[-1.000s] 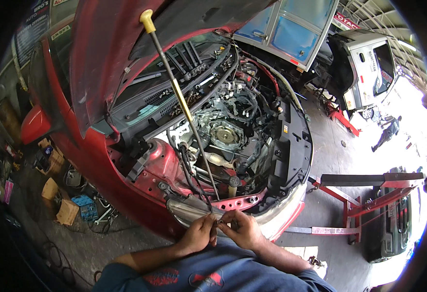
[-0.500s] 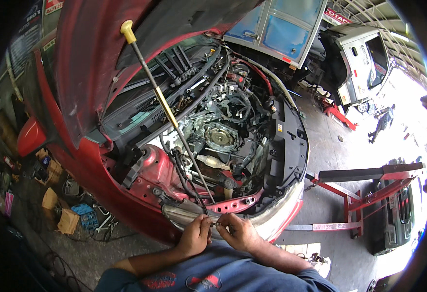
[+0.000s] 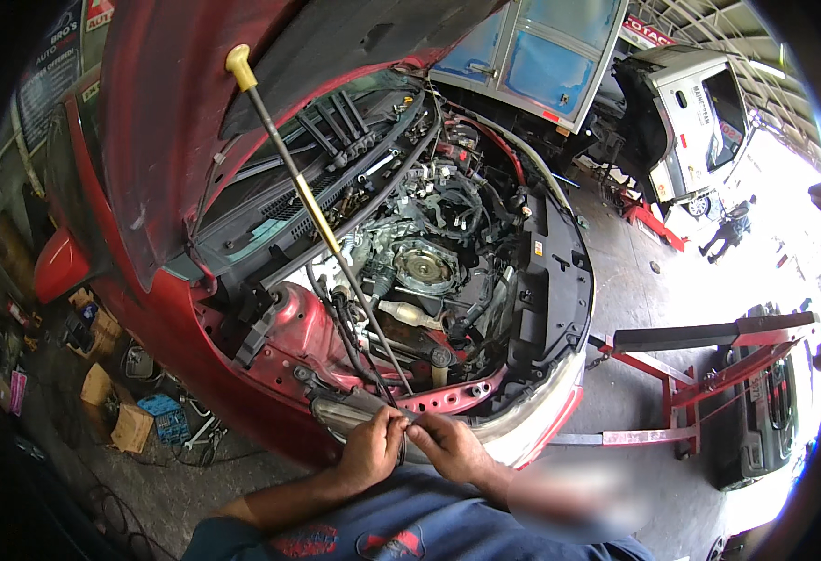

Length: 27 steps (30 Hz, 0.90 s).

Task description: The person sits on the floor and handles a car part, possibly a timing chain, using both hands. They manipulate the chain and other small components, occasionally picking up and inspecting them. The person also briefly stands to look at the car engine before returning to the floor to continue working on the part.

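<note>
Two bare hands nearly meet at the front edge of the red, raised-hood car (image 3: 191,332): my left hand (image 3: 371,451) pinches a thin, flexible black cable (image 3: 391,397) between thumb and fingers over that edge; my right hand (image 3: 450,449) bunches its fingertips just beside, gripping what, I cannot tell.

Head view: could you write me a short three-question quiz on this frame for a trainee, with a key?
1. Where are the left hand and right hand?
a) close together near the front of the red car
b) on the windshield
c) far apart, one on each fender
2. True or false: the hood is raised.
3. Fill in: in the picture, the red-and-black metal frame stands to the ____ of the car.

Key: 1 a; 2 true; 3 right.
</note>
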Each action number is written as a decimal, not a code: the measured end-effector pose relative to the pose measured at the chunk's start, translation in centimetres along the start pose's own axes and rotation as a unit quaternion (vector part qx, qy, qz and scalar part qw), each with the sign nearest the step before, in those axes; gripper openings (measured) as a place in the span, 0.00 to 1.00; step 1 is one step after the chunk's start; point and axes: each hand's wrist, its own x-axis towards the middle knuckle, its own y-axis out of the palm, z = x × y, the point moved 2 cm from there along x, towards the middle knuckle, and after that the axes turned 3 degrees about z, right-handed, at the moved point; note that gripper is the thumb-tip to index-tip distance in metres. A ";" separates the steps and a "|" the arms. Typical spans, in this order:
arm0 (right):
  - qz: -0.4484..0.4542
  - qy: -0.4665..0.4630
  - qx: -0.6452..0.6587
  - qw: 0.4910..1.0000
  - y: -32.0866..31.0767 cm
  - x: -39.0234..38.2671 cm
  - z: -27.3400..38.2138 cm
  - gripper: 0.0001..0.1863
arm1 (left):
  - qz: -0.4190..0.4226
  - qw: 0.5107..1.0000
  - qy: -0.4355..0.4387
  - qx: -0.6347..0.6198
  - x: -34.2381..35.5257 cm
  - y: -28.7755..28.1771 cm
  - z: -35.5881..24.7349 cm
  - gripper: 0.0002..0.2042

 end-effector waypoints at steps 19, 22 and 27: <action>0.267 0.045 0.141 0.952 0.5 -0.7 -1.8 0.32 | -0.018 0.999 -0.024 -0.026 2.0 -1.0 1.3 0.10; 0.211 -0.021 0.104 0.972 0.2 -1.4 -2.2 0.33 | -0.157 0.980 -0.089 -0.078 5.7 -6.1 3.2 0.12; 0.107 0.090 0.108 0.984 -1.6 -3.6 -3.6 0.29 | -0.340 0.891 0.148 0.260 16.6 -20.5 6.7 0.07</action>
